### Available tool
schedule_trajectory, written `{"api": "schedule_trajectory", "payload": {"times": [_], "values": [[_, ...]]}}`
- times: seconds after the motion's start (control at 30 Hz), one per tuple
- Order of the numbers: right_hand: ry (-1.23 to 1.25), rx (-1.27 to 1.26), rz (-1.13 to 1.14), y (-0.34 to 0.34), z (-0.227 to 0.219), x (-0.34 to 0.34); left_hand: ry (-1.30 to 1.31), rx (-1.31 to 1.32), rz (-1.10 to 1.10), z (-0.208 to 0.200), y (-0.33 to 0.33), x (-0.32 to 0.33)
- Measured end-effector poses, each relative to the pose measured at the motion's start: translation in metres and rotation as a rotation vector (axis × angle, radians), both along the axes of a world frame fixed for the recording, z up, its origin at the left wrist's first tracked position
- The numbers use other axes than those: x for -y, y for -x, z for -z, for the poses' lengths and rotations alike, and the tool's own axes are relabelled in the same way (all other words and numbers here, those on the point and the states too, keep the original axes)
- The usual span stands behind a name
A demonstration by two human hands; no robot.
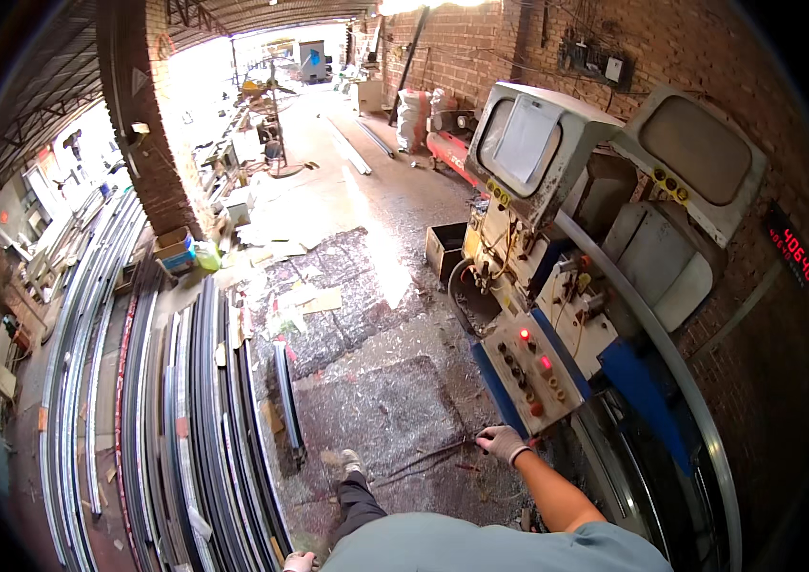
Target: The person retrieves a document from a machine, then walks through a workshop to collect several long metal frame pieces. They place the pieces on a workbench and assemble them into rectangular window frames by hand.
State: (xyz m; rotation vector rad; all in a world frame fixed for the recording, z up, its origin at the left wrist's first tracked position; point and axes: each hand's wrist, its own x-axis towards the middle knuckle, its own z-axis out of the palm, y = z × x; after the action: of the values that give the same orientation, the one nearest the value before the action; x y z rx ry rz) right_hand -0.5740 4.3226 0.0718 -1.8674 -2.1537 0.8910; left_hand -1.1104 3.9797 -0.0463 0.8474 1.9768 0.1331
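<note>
My right hand [503,444], in a pale glove, reaches out past the near left corner of the machine's control panel [530,374]. Its fingers are curled together. A thin dark strip [428,459] runs leftward from the fingertips, low over the floor; whether they grip it or something smaller, I cannot make out. Close to my body at the lower edge is my left hand [301,561], also gloved and largely cut off, with its finger pose unclear. On the panel are red lights and several knobs. A long metal profile [657,310] lies across the machine [581,286].
Several long profiles [204,400] cover the floor at left, and a short dark one [287,396] lies nearer me. Scraps litter the floor mats [376,405]. A brick pillar [142,124] and cardboard box [174,250] stand left; a red compressor [452,157] stands behind the machine.
</note>
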Motion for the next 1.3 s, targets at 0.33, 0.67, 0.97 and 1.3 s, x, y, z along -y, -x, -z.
{"api": "schedule_trajectory", "payload": {"times": [0.33,0.67,0.97,1.3], "values": [[-0.148,-0.073,0.326,0.099,-0.033,-0.14,-0.188,-0.246,0.202,-0.014,0.193,-0.39],[-0.821,-0.196,0.43,0.064,-0.08,-0.43,-0.652,0.103,-0.074,-0.089,0.149,-0.794],[-1.09,-0.112,0.247,0.043,-0.287,-0.659,-0.642,0.352,0.424,-0.214,-0.06,-0.986],[-1.288,0.419,0.373,-0.039,-0.403,-0.749,-0.905,0.92,1.031,-0.327,-0.268,-1.222]]}}
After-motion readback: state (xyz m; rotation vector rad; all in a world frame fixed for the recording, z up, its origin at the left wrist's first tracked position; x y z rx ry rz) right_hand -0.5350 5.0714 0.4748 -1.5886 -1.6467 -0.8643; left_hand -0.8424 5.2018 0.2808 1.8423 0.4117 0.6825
